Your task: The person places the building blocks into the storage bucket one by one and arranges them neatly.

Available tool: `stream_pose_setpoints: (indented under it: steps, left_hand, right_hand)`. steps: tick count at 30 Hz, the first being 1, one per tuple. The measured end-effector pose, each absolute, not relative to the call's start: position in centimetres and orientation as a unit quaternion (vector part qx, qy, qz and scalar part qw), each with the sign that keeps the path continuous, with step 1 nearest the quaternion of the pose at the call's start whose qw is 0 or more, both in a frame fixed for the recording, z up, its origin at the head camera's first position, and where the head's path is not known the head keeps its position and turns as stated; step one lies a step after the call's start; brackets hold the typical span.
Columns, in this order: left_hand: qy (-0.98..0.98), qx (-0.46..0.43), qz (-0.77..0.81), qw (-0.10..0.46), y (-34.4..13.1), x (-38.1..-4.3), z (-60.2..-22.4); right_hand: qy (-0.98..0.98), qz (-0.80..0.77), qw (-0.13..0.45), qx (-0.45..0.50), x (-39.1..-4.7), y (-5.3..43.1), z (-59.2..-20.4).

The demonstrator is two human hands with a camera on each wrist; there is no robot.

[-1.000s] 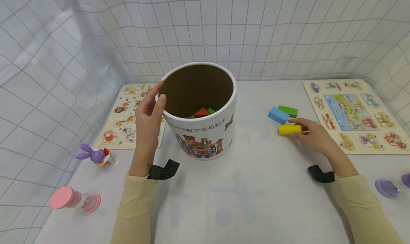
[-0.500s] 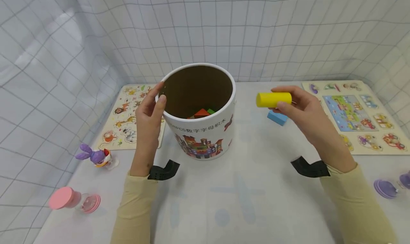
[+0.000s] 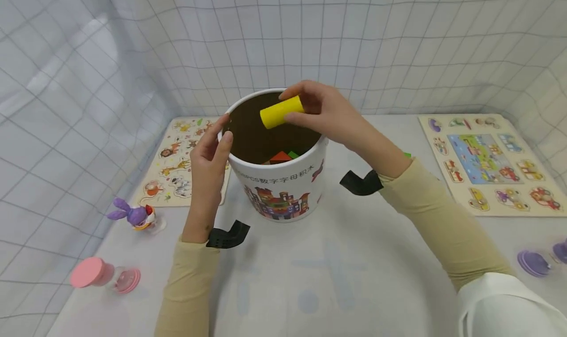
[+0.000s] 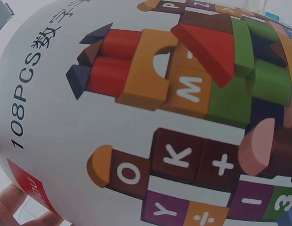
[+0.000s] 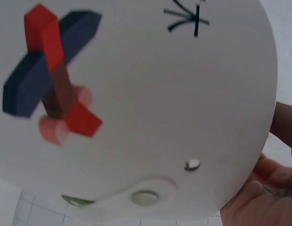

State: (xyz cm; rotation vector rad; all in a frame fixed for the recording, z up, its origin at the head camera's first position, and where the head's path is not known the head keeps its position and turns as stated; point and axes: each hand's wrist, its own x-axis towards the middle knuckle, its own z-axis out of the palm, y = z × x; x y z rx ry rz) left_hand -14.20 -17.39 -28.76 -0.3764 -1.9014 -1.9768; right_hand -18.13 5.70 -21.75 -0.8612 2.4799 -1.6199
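A white bucket (image 3: 283, 194) with printed building-block pictures stands upright at the middle of the table. At its left rim my left hand (image 3: 207, 157) grips the edge, thumb and fingers on the rim; the left wrist view shows its fingers (image 4: 19, 207) beside the printed wall (image 4: 52, 122). Over the opening, my right hand (image 3: 330, 110) pinches a yellow cylinder block (image 3: 280, 112), tilted with its left end lower. Inside the bucket lie a red block (image 3: 280, 157) and a green block (image 3: 293, 154). In the right wrist view the bucket wall (image 5: 160, 108) hides the cylinder.
A second green block (image 3: 407, 155) peeks out behind my right forearm. Wooden puzzle boards lie at left (image 3: 159, 179) and right (image 3: 538, 206). A purple rabbit toy (image 3: 135, 215), a pink-lidded item (image 3: 90, 272) and a purple-lidded one (image 3: 533, 263) sit along the sides.
My right hand has lifted the yellow cylinder off the table and carried it left to above the bucket opening. My left hand has stayed on the rim.
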Motion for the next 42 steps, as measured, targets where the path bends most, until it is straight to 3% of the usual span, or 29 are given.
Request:
stream_pose_setpoints:
  steps: [6,11,19,24,27,30,33,42]
  left_hand:
    - [-0.674,-0.132,-0.704,0.182,-17.5,-14.2,-28.7]
    - [-0.671,-0.135,-0.707,0.177,-17.6,-14.2,-28.8]
    - [-0.669,-0.136,-0.709,0.176,-17.5,-14.1,-28.8]
    - [-0.667,-0.139,-0.710,0.179,-17.5,-14.2,-28.8]
    - [-0.672,-0.136,-0.706,0.180,-17.7,-14.1,-28.8]
    - [-0.676,-0.133,-0.703,0.178,-17.8,-14.1,-28.8]
    - [-0.675,-0.132,-0.704,0.177,-17.8,-14.1,-28.8]
    - [-0.679,-0.130,-0.701,0.177,-17.8,-14.0,-28.7]
  right_hand:
    - [0.864,-0.343,0.060,-0.364,-19.3,4.7,-21.2]
    - [0.857,-0.341,0.049,-0.384,-18.9,4.1,-21.7]
    - [0.736,-0.590,-0.073,-0.323,-16.0,7.4,-22.8]
    - [0.741,-0.625,-0.162,-0.184,-17.0,13.9,-28.8]
    - [0.814,-0.558,-0.138,-0.079,-17.4,17.6,-32.5]
    - [0.878,-0.473,-0.064,-0.023,-17.5,20.2,-35.4]
    - [0.918,-0.395,-0.007,-0.030,-17.7,21.6,-37.2]
    - [0.943,-0.325,0.030,-0.071,-17.8,21.4,-38.6]
